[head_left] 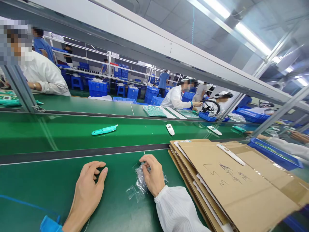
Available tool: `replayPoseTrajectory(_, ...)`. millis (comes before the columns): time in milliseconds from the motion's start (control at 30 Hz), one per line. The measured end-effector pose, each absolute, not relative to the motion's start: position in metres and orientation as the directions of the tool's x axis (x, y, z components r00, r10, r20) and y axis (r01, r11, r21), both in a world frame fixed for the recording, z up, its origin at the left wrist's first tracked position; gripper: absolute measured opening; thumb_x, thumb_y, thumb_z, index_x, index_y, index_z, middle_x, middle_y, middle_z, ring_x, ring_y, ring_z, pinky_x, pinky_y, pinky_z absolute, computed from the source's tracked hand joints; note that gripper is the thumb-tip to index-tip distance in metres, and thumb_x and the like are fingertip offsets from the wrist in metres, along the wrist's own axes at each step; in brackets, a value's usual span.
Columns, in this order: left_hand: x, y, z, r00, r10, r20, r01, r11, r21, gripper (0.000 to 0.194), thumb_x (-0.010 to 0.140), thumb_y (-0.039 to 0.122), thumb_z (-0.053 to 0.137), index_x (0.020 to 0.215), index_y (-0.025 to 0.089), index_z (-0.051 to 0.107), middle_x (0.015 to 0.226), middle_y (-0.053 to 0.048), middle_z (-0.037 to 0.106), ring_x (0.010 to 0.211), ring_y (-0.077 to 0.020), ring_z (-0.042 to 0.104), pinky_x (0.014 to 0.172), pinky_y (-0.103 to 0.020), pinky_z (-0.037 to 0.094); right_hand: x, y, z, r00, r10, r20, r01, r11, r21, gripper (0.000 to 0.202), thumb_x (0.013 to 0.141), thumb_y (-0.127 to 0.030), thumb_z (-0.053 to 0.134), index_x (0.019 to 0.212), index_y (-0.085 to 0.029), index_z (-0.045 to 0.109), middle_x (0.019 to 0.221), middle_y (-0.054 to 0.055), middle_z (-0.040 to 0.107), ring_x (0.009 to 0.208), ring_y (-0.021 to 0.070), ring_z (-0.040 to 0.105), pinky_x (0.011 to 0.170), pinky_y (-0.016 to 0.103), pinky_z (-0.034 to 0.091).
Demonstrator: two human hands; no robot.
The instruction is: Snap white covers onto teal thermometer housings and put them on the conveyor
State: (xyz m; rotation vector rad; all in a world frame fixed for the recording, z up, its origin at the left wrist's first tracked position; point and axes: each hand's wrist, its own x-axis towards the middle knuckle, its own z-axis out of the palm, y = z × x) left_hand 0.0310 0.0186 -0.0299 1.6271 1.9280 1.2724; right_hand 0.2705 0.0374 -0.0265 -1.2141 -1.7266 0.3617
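Observation:
My left hand (pixel 90 185) hovers over the green worktop (pixel 116 206), fingers loosely curled and the thumb apart, with nothing in it. To its right, a small heap of crumpled clear plastic film pieces (pixel 140 180) lies on the worktop. My right hand (pixel 154 174), in a white sleeve, is on this heap with its fingers bent and closed on some film; the fingertips are partly hidden. Beyond, on the green conveyor belt (pixel 72 141), are a teal thermometer-like device (pixel 104 130), a white handheld device with a small screen (pixel 170 129) and another white one (pixel 214 130).
Stacked cardboard sheets (pixel 241 183) with white devices between them stand close on my right, one white device (pixel 231 154) on top. A blue bin (pixel 275 154) is farther right. A metal frame beam (pixel 154 42) crosses overhead. Co-workers in white sit across the belt.

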Motion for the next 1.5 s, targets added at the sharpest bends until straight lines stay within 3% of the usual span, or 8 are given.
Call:
replayPoseTrajectory(300, 0.031, 0.018, -0.029, -0.305, 0.907, 0.292, 0.628, -0.039, 0.778, 0.046, 0.081, 0.061, 0.051, 0.097, 0.022, 0.070, 0.108, -0.009, 0.063, 0.077, -0.0221, 0.059, 0.071, -0.039, 0.052, 0.270, 0.036, -0.025, -0.076, 0.829, 0.554, 0.623, 0.474, -0.623, 0.051, 0.065, 0.006, 0.038, 0.095, -0.022, 0.068, 0.101, 0.002, 0.069, 0.074, 0.0145, 0.057, 0.070, 0.027, 0.047)
replayPoseTrajectory(400, 0.031, 0.018, -0.030, -0.308, 0.903, 0.299, 0.628, -0.044, 0.777, 0.045, 0.082, 0.060, 0.052, 0.097, 0.022, 0.070, 0.108, -0.009, 0.064, 0.077, -0.0222, 0.059, 0.071, -0.039, 0.052, 0.270, 0.036, -0.024, -0.062, 0.825, 0.562, 0.603, 0.480, -0.637, 0.046, 0.069, 0.005, 0.039, 0.095, -0.021, 0.068, 0.100, 0.003, 0.068, 0.074, 0.0147, 0.058, 0.073, 0.028, 0.048)
replayPoseTrajectory(600, 0.029, 0.019, -0.033, -0.299, 0.902, 0.312, 0.630, -0.059, 0.775, 0.044, 0.082, 0.060, 0.052, 0.099, 0.022, 0.069, 0.110, -0.009, 0.064, 0.079, -0.0227, 0.059, 0.072, -0.039, 0.053, 0.263, 0.032, -0.028, -0.093, 0.848, 0.521, 0.653, 0.447, -0.611, 0.022, 0.087, -0.011, 0.054, 0.101, -0.023, 0.066, 0.106, 0.004, 0.070, 0.095, 0.0193, 0.062, 0.085, 0.034, 0.049)
replayPoseTrajectory(767, 0.015, 0.030, -0.040, -0.302, 0.900, 0.313, 0.680, -0.027, 0.733, 0.045, 0.085, 0.057, 0.051, 0.104, 0.021, 0.068, 0.110, -0.010, 0.063, 0.084, -0.0241, 0.061, 0.077, -0.040, 0.053, 0.255, 0.030, -0.031, -0.232, 0.890, 0.393, 0.740, 0.424, -0.522, 0.035, 0.093, -0.026, 0.060, 0.128, -0.022, 0.060, 0.142, 0.008, 0.060, 0.131, 0.0252, 0.054, 0.104, 0.044, 0.046)
replayPoseTrajectory(867, 0.004, 0.050, -0.037, -0.263, 0.882, 0.392, 0.751, -0.068, 0.656, 0.038, 0.088, 0.048, 0.050, 0.105, 0.018, 0.067, 0.110, -0.011, 0.064, 0.091, -0.0248, 0.062, 0.084, -0.040, 0.054, 0.254, 0.030, -0.033, -0.276, 0.887, 0.371, 0.780, 0.432, -0.452, 0.039, 0.098, -0.031, 0.053, 0.135, -0.020, 0.057, 0.151, 0.008, 0.053, 0.141, 0.0287, 0.046, 0.113, 0.052, 0.040)
replayPoseTrajectory(967, -0.004, 0.083, -0.025, -0.141, 0.903, 0.407, 0.881, -0.073, 0.468, 0.030, 0.092, 0.032, 0.046, 0.105, 0.014, 0.066, 0.111, -0.014, 0.064, 0.109, -0.0262, 0.060, 0.100, -0.041, 0.050, 0.256, 0.033, -0.040, -0.301, 0.874, 0.383, 0.800, 0.449, -0.397, 0.041, 0.101, -0.035, 0.047, 0.138, -0.019, 0.057, 0.153, 0.009, 0.051, 0.144, 0.0325, 0.043, 0.119, 0.061, 0.029)
replayPoseTrajectory(1100, -0.004, 0.141, -0.006, -0.105, 0.936, 0.337, 0.953, -0.003, 0.304, 0.025, 0.094, 0.023, 0.048, 0.109, 0.015, 0.066, 0.119, -0.015, 0.064, 0.119, -0.0274, 0.057, 0.104, -0.041, 0.047, 0.256, 0.037, -0.049, -0.306, 0.864, 0.400, 0.792, 0.464, -0.397, 0.043, 0.103, -0.037, 0.043, 0.138, -0.018, 0.058, 0.153, 0.009, 0.052, 0.143, 0.0318, 0.045, 0.118, 0.060, 0.032)
replayPoseTrajectory(1500, 0.086, 0.220, -0.001, -0.027, 0.993, 0.114, 0.997, 0.019, 0.071, 0.039, 0.096, 0.037, 0.064, 0.128, 0.015, 0.061, 0.130, -0.012, 0.062, 0.113, -0.0250, 0.063, 0.096, -0.047, 0.055, 0.257, 0.038, -0.045, -0.246, 0.873, 0.422, 0.725, 0.454, -0.518, 0.035, 0.099, -0.033, 0.049, 0.128, -0.020, 0.064, 0.144, 0.007, 0.060, 0.139, 0.0294, 0.049, 0.116, 0.055, 0.035)
